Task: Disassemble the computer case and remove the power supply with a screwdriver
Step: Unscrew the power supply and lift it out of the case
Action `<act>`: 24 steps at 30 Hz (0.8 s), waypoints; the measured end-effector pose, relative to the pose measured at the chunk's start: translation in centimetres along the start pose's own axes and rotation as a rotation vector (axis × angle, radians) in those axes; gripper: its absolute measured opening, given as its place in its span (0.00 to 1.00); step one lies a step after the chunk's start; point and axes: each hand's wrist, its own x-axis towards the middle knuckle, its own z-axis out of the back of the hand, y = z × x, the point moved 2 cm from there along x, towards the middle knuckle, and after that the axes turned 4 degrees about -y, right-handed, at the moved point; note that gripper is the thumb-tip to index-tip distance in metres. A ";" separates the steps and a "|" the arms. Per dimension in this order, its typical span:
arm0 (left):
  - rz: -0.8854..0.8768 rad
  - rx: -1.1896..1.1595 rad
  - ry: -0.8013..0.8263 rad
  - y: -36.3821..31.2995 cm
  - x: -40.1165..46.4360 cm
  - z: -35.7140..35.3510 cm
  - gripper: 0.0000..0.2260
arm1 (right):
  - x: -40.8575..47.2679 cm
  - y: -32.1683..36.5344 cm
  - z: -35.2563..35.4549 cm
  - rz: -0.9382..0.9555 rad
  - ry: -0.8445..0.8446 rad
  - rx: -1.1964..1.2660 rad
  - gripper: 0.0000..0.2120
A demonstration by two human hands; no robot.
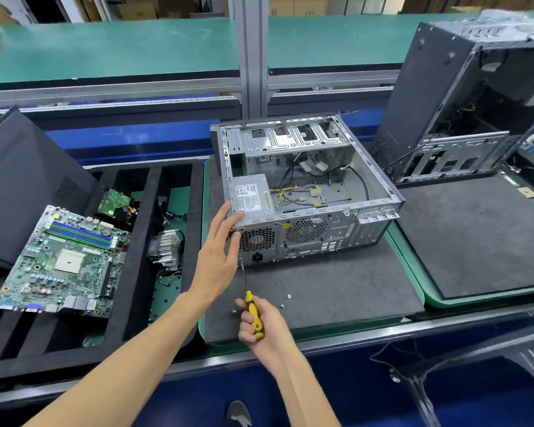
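Observation:
An open grey computer case [346, 217] lies on its side on a dark mat [336, 288], rear panel toward me. The grey power supply [253, 198] sits in its near left corner, with yellow and black cables [293, 192] trailing from it. My left hand [221, 257] rests against the case's near left corner, fingers straight, fingertips touching the power supply's edge. My right hand [261, 325] grips the yellow-handled screwdriver [253, 312]. Its tip meets the rear panel's lower left corner, beside the power socket [257, 257]. A few loose screws [288, 296] lie on the mat.
A black foam tray [142, 229] on the left holds a motherboard [62, 260], a heatsink fan [164, 246] and a hard drive [117, 201]. Another opened case [463, 103] stands at the right behind a second dark mat [475, 238]. A black panel [22, 186] leans at far left.

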 end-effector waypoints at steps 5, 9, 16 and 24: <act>0.003 0.011 -0.005 0.0 -0.1 0.0 0.17 | -0.2 -0.9 0.5 -0.196 0.276 0.523 0.12; 0.003 0.016 -0.012 -0.3 -0.1 0.0 0.18 | 0.5 -1.0 0.3 -0.199 0.339 0.516 0.12; -0.008 0.026 -0.043 -0.7 -0.2 -0.2 0.18 | 0.0 1.0 0.5 0.687 -0.222 -1.023 0.09; -0.020 0.034 -0.029 -0.5 -0.1 0.0 0.17 | 0.6 1.4 0.6 0.101 -0.044 -0.411 0.17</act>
